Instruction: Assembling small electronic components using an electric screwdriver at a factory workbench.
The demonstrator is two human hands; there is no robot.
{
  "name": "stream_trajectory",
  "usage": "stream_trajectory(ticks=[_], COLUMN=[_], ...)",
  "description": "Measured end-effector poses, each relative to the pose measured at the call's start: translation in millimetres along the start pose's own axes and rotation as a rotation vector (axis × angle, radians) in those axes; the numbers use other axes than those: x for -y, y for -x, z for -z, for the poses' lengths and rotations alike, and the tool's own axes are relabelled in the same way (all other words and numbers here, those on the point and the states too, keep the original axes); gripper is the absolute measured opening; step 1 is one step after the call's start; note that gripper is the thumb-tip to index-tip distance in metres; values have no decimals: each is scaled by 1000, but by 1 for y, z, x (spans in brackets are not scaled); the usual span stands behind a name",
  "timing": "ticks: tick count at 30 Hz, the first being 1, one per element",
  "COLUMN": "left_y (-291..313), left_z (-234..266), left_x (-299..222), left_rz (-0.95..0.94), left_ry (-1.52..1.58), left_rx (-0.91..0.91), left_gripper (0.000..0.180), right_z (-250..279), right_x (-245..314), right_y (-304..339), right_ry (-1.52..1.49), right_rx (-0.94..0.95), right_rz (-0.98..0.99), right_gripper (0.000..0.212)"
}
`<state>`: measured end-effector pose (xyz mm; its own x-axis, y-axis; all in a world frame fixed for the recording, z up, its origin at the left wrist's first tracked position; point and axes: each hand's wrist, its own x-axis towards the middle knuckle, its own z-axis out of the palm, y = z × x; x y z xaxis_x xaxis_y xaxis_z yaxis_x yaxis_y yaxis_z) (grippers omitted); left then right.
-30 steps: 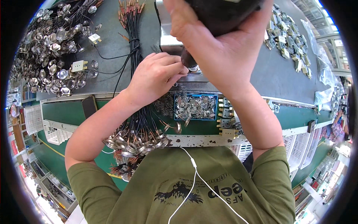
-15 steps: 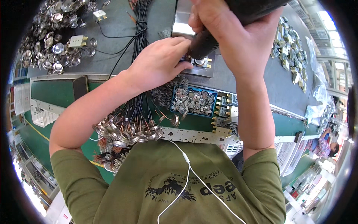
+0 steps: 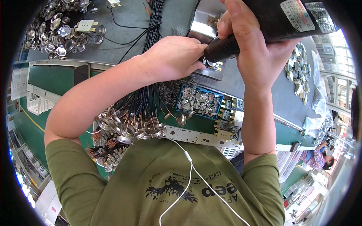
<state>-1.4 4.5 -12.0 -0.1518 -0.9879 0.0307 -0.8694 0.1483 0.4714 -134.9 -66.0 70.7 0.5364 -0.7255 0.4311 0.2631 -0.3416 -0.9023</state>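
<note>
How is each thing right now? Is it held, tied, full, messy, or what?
Right hand: closed around the tool
Tool: held, tilted
Left hand: bent at the tool's tip, grip hidden
Tray: full of metal bits
Wires: tied together
Caps: loosely heaped
Cord: draped over the shirt

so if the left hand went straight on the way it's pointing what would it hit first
Most likely the black power tool in the right hand, at its narrow front end. The left hand ends right beside it; with one view, depth and any touch are unclear.
</note>
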Motion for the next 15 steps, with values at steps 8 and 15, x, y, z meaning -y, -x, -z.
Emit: stream_trajectory(ticks=[8,15], left_y=[4,-1], left_z=[-13,4], left_x=[15,-4], left_rz=[-132,-348], left_ry=[-49,-93], left_rx=[-97,-183], left_gripper=[31,34], right_z=[-8,54], right_x=[10,2], right_y=[0,-52], right_ry=[23,-238], right_rx=[-65,-121], right_rz=[132,195], right_gripper=[29,23])
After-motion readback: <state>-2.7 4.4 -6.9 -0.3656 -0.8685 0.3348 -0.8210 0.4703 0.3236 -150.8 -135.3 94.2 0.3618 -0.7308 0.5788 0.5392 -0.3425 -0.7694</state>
